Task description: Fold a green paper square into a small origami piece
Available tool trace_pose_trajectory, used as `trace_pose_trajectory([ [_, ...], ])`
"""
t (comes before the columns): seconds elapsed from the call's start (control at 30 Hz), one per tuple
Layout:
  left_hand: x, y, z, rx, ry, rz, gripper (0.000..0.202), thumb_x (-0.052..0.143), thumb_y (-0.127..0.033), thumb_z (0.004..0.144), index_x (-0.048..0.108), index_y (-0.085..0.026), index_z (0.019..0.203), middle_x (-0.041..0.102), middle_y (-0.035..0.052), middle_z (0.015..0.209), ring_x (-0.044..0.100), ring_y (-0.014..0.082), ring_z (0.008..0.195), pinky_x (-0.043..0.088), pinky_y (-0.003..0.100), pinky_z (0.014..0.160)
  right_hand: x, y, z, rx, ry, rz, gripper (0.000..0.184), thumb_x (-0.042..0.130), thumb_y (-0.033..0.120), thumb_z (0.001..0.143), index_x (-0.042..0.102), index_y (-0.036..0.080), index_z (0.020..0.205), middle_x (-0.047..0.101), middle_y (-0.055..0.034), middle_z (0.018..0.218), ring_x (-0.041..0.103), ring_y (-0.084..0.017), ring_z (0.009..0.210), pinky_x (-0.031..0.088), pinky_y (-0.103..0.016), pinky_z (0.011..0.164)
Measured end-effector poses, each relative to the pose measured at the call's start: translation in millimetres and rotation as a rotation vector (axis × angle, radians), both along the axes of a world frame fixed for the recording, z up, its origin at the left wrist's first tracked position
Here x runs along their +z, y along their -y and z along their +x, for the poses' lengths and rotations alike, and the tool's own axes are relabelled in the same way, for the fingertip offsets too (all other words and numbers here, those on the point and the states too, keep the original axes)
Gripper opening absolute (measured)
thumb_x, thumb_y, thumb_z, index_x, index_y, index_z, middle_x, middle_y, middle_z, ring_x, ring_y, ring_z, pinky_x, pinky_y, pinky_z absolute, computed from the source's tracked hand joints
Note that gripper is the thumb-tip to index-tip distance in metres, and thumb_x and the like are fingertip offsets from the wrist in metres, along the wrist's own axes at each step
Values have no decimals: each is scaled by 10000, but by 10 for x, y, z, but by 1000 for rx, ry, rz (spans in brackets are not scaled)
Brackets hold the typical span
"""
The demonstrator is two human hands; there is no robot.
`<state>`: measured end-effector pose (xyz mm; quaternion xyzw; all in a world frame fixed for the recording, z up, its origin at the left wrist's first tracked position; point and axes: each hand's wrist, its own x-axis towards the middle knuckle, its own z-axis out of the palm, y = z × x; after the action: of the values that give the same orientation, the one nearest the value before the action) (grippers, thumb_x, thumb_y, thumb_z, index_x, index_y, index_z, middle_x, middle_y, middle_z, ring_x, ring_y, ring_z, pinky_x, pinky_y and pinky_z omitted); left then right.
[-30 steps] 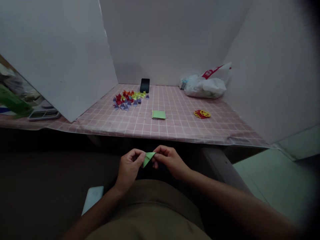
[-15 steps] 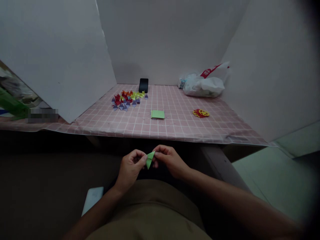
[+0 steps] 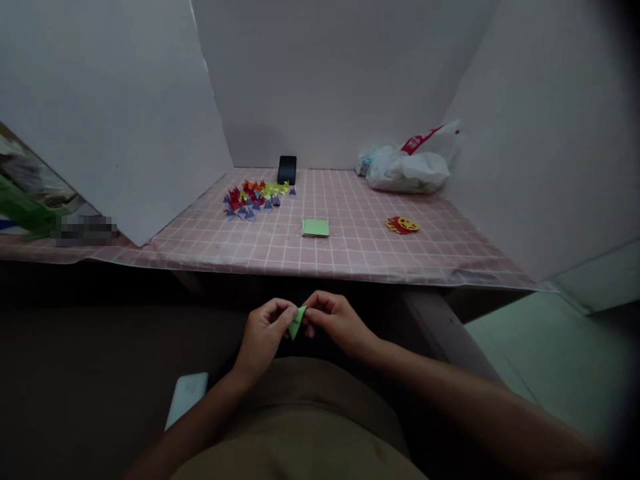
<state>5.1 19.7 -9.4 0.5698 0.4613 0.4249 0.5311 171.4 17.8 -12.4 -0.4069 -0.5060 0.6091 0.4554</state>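
the green paper piece [image 3: 297, 321] shows narrower now than a second ago: then it lay as a broad triangle pointing down-left between the fingertips, now it is a slimmer, more upright sliver. the left hand [image 3: 263, 333] and the right hand [image 3: 336, 322] sit closer together, their fingertips nearly meeting over the paper, with the left thumb pressed further onto it. the view has also shifted slightly, so the table [image 3: 350, 257] edge sits a little higher.

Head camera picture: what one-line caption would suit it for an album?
Left hand and right hand pinch a small green folded paper triangle before a pink checked table.
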Motion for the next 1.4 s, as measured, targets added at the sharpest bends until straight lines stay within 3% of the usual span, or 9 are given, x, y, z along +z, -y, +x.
trace_pose_trajectory([
  [0.73,-45,63,126,107,196,-159,181,640,-307,798,596,-168,691,546,-31,608,476,102,563,375,210,541,-26,47,-43,-36,83,60,84,621,242,796,598,175,750,618,29,576,574,-114,515,429,-256,560],
  [1.4,-16,79,132,107,175,-146,150,639,-279,777,585,-172,686,568,-31,618,501,112,581,381,230,577,-19,54,-60,-62,79,56,59,631,209,789,619,164,754,623,25,583,579,-111,522,435,-249,556],
])
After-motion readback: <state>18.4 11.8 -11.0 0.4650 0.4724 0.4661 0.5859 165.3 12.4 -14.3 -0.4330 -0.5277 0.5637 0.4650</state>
